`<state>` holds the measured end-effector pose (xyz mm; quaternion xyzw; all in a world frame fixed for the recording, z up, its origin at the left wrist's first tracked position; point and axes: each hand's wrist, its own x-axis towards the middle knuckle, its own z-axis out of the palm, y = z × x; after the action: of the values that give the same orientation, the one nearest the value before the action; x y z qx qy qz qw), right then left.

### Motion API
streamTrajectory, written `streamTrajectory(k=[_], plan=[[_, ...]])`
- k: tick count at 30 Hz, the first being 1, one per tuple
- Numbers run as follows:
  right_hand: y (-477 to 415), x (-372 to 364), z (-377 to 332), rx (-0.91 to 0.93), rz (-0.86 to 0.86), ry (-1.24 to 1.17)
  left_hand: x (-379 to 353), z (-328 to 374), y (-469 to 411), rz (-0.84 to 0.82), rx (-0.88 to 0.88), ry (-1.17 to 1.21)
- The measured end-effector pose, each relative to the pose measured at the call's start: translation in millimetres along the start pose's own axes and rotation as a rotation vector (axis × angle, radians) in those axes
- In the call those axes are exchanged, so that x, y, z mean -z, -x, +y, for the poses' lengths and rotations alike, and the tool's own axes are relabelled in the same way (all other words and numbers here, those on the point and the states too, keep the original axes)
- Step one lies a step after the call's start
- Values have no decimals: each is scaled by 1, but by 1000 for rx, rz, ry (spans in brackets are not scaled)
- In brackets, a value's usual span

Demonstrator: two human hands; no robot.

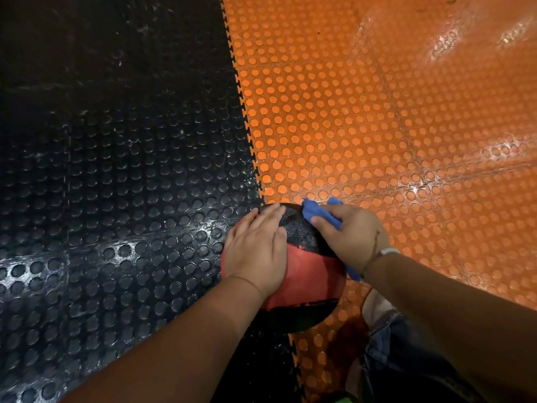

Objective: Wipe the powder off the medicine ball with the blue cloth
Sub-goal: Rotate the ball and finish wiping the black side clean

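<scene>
1 medicine ball (305, 269), red w/ black bands, sits on the floor right on the toothed seam between 2 studded mats: black mat (116, 170) on the left, orange mat (377, 112) on the right. The ball is low and center in the view, just in front of the person's knee in blue jeans (406, 344).

2 hands are on it. The left hand (255, 251) lies flat on the ball's upper left side, fingers straight and together, palm pressed down, gripping nothing. The right hand (351, 237) is curled round 1 blue cloth (313, 209), bunched up and held against the ball's upper right side, on the black textured part. Cloth ends stick out past the fingers at the top, and 1 more end hangs below the wrist. 1 pale wristband (389, 251) is on the right wrist.
</scene>
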<state>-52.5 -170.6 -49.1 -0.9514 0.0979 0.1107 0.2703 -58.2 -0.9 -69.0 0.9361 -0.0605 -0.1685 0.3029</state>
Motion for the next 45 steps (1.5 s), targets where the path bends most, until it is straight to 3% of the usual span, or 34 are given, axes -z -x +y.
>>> streamTrajectory(k=[3,8,14,18,21,27,31,34,37,39,41,43,45], plan=[[-4,-2,-6,-88,-46,-1,2,-1,-3,-13,12,12],[29,-7,-30,237,75,66,1,-5,-11,-19,16,-3],[-6,-7,-7,-187,35,-21,0,6,-4,-15,37,-39],[41,-20,-26,63,193,76,3,0,-5,-10,49,-23],[44,-11,-25,166,131,97,4,-3,-4,-10,44,0],[1,-9,-8,-184,67,23,-4,7,11,6,44,-68],[36,-19,-22,-8,165,75,0,2,9,7,68,-49],[49,-15,-25,40,151,106,0,5,6,-6,72,-48],[65,-10,-29,206,90,132,0,6,-4,7,85,-32],[72,-5,-34,246,-48,22,1,1,-11,6,93,-16],[60,3,-37,94,-160,-263,2,-5,-14,-15,73,48],[38,16,-36,-108,-103,-519,8,-13,-16,-15,74,232],[19,30,-34,-162,47,-581,13,-20,-16,27,142,387]])
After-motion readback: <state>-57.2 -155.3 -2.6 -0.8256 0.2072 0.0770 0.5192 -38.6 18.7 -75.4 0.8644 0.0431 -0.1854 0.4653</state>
